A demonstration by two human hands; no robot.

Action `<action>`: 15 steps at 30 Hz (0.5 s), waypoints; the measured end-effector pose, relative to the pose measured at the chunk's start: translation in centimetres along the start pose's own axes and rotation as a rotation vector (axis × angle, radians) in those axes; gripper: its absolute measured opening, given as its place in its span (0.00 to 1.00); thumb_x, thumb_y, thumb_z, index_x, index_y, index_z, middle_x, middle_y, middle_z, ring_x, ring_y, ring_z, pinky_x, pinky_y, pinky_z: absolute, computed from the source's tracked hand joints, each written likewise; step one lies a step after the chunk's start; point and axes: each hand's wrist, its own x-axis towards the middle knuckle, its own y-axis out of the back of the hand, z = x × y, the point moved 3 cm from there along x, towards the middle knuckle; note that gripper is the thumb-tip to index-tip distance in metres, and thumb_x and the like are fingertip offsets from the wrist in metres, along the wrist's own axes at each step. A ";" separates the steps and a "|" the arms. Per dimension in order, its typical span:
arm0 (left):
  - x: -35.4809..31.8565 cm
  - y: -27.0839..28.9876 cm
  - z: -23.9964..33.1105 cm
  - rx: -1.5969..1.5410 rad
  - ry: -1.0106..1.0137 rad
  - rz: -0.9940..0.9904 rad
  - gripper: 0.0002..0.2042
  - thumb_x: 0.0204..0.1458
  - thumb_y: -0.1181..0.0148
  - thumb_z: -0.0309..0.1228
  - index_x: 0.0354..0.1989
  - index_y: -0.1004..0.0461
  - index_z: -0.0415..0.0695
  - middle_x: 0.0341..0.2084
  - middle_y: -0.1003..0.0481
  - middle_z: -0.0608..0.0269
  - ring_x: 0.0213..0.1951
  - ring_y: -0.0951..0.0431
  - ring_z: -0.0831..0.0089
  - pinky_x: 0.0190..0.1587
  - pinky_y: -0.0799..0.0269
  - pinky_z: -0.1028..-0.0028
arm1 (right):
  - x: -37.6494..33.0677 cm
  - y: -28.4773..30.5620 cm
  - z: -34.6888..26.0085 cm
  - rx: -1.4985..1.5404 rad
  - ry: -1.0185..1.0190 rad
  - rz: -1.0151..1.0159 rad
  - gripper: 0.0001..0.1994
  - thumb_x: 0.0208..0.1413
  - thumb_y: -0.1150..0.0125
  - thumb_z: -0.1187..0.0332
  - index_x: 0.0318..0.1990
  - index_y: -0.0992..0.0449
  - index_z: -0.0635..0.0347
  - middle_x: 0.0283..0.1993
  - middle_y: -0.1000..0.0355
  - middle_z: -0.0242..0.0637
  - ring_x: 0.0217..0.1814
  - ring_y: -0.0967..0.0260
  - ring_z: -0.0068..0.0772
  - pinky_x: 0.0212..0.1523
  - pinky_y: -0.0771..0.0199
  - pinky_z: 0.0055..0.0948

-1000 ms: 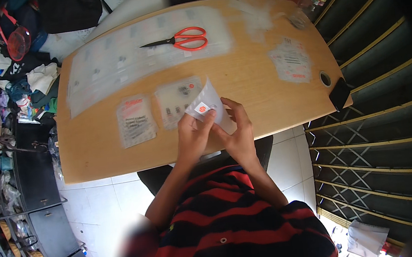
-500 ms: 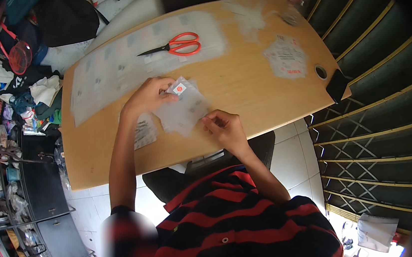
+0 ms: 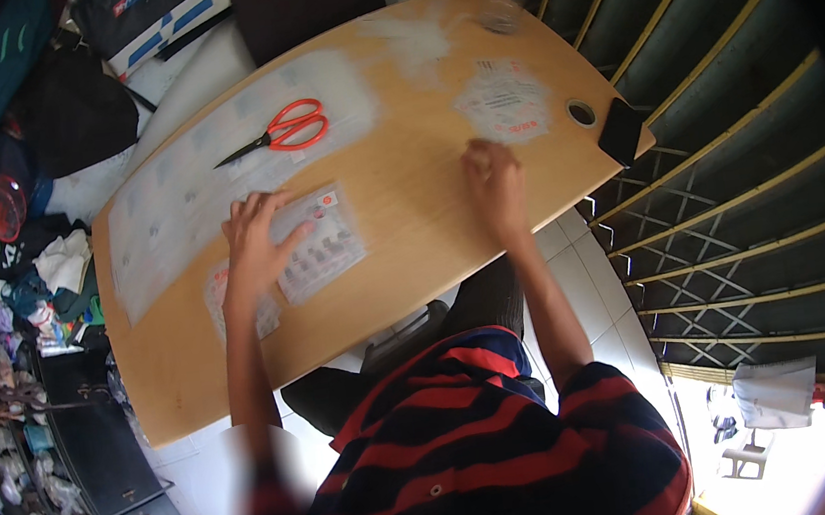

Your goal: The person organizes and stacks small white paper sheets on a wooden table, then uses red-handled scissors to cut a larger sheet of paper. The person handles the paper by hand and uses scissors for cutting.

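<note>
Packet (image 3: 327, 254) with orange-marked label (image 3: 329, 200) lies partly under left hand (image 3: 258, 239), grip wide; right hand (image 3: 498, 186) curls, contents unclear.

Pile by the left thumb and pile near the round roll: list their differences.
The first pile looks fairly square; the second pile has ragged edges. The left hand partly covers the first pile; no hand covers the second pile. The first pile carries a corner label; the second pile shows red print at its near edge. Both are printed and lie on the table.
</note>
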 end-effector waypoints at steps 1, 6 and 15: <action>-0.7 -0.2 0.9 -0.033 -0.028 0.019 0.22 0.43 0.29 0.39 0.48 0.24 0.50 0.42 0.27 0.63 0.49 0.34 0.60 0.53 0.43 0.59 | 1.8 0.6 2.2 -0.137 0.018 0.027 0.19 0.52 0.34 0.67 0.49 0.27 0.67 0.44 0.24 0.52 0.52 0.29 0.49 0.54 0.33 0.45; -4.0 -0.7 4.2 -0.167 -0.041 0.061 0.20 0.44 0.30 0.37 0.46 0.24 0.49 0.42 0.27 0.63 0.49 0.34 0.60 0.54 0.43 0.61 | 5.3 2.1 9.2 -0.584 -0.188 -0.054 0.30 0.52 0.34 0.60 0.60 0.33 0.65 0.54 0.27 0.53 0.68 0.41 0.51 0.68 0.53 0.60; -5.9 -1.8 5.5 -0.365 -0.080 0.104 0.15 0.47 0.33 0.32 0.44 0.23 0.46 0.43 0.25 0.60 0.45 0.30 0.60 0.50 0.37 0.65 | 4.6 3.2 7.3 -0.199 -0.102 -0.068 0.25 0.49 0.31 0.68 0.56 0.27 0.59 0.51 0.24 0.46 0.51 0.25 0.45 0.60 0.36 0.43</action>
